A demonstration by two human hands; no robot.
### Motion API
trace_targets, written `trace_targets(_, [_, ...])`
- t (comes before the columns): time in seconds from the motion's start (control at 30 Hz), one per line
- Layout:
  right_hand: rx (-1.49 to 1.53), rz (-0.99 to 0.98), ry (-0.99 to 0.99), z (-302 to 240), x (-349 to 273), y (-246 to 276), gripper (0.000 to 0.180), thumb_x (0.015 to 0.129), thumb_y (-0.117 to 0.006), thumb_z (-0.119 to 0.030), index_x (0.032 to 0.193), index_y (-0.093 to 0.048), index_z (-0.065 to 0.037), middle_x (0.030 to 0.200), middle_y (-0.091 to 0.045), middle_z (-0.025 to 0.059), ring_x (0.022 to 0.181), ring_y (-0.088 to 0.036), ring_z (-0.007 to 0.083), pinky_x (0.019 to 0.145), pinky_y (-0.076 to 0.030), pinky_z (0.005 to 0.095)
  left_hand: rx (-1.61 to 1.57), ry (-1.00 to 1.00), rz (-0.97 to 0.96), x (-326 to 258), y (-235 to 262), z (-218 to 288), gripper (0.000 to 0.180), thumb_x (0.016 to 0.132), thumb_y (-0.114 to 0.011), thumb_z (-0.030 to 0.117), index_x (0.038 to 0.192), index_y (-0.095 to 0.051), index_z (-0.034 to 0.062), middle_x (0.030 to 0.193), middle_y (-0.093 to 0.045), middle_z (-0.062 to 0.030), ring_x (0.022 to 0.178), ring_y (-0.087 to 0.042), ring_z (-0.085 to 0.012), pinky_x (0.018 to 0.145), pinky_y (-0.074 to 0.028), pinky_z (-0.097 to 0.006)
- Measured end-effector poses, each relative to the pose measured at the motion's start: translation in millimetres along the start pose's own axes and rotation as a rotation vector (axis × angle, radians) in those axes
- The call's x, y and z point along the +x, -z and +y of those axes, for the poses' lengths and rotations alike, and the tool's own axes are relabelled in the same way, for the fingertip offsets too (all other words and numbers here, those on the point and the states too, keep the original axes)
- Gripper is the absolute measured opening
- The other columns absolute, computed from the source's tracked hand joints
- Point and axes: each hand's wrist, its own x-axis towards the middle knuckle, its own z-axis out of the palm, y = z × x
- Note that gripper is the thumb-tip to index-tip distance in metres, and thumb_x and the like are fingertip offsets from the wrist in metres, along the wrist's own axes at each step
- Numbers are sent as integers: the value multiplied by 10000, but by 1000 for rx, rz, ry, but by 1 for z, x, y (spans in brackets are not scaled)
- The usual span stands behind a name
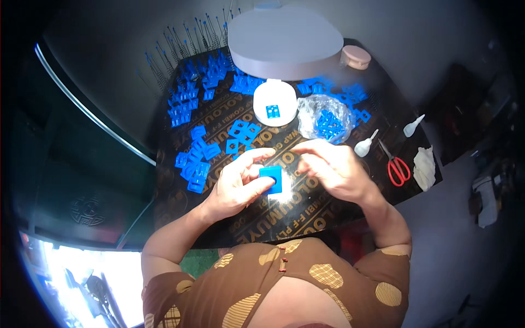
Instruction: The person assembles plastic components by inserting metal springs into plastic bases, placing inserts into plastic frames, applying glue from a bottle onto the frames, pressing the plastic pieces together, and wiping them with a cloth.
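Observation:
A small blue plastic square piece with a round dark hole (278, 179) is held between the thumb and fingers of my left hand (236, 185), over the near middle of the table. To its right, my right hand (342, 170) hovers with its fingers loosely bent and apart, and nothing shows between them. Beyond the right hand lies a clear plastic bag (307, 117) holding small blue parts (332, 124). A bright white lamp (268, 93) stands past both hands, with a blue piece (273, 111) seen against it.
Blue plastic pieces (199, 156) lie in groups along the table's (262, 232) left side. Upright springs (175, 46) stand at the far left. At right are red-handled scissors (398, 168), two white nozzle bottles (365, 145), a white cloth (424, 168) and a round pinkish container (356, 57).

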Motion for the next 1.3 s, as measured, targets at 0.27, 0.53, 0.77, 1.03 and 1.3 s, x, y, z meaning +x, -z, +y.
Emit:
trace_targets(0.27, [293,-281,-272,9,31,-37,132,943,-555,-141,914,-601,-20,765,-604,20,675,-561,71,606,-455,222,-7,12,34,0,17,-7,496,898,-607,86,1339,-391,16,766,-628,-39,501,-461,-36,426,-346,-186])
trace_targets(0.53, [545,-30,-387,42,32,-59,200,933,-579,-173,870,-602,15,703,-638,67,537,-552,71,466,-441,206,-208,-3,136,2,23,-35,411,975,-508,214,1313,-430,-5,827,-628,-97,550,-540,-76,459,-444,-190])
trace_targets(0.77, [841,77,-440,56,24,-68,198,953,-562,-186,872,-550,-5,749,-641,96,582,-592,112,507,-492,235,-248,-7,114,1,20,-48,426,993,-473,214,1357,-423,-1,851,-604,-68,612,-559,-75,496,-469,-185])
trace_targets(1.03, [768,19,-510,55,19,-77,164,954,-542,-139,925,-563,21,775,-649,92,615,-593,103,529,-493,220,-107,-52,284,-3,19,-56,409,970,-486,94,1359,-432,-18,833,-596,-38,616,-530,-46,497,-439,-176])
trace_targets(1.3, [629,-22,-450,62,13,-84,116,937,-563,-103,964,-580,8,798,-663,64,635,-573,60,588,-485,207,46,-117,350,-6,18,-55,401,936,-513,3,1336,-486,2,869,-601,-13,684,-499,-15,608,-411,-170])
